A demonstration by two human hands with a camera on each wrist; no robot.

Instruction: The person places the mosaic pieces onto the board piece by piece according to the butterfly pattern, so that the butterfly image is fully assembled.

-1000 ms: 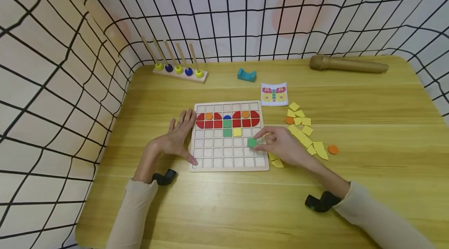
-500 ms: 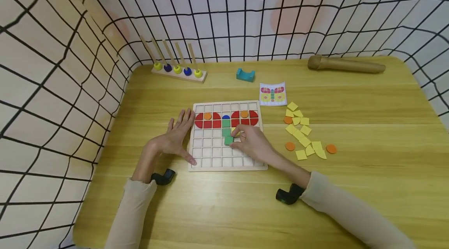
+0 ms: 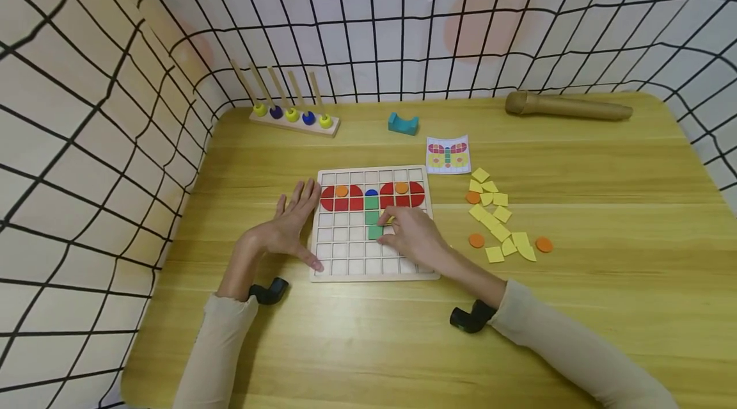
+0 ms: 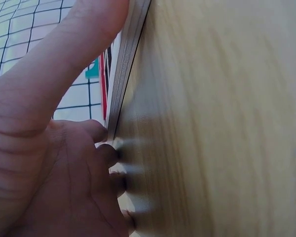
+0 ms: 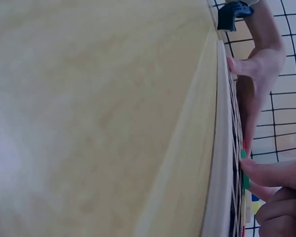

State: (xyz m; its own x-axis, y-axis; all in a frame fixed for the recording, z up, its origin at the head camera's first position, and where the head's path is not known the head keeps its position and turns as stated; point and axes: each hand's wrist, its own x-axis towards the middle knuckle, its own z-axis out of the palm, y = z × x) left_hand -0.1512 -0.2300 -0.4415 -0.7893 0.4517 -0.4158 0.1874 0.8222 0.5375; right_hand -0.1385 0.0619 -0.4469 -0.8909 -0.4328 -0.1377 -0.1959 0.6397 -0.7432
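Observation:
A wooden grid board (image 3: 341, 250) lies on the table with red pieces (image 3: 341, 204), orange discs and a blue half-round set in its upper rows. My left hand (image 3: 283, 230) rests along the board's left edge, fingers spread, thumb on the lower left corner. Over the middle of the board, my right hand (image 3: 416, 237) pinches a green square tile (image 3: 375, 232) between thumb and forefinger. That tile sits in the cell below two other green squares (image 3: 372, 210). A yellow square beside them is mostly hidden by the right hand. In the right wrist view, the thumb (image 5: 271, 173) touches the green tile (image 5: 245, 180).
Loose yellow pieces (image 3: 499, 232) and orange discs (image 3: 544, 244) are scattered right of the board. A butterfly pattern card (image 3: 448, 155) lies above them. Farther back stand a pegged bead rack (image 3: 295, 122), a teal block (image 3: 403, 123) and a brown stick (image 3: 570, 105). Black netting surrounds the table.
My right hand has carried the green tile left from the board's right side and lowered it into the cell below the other green squares. The left hand has stayed in place.

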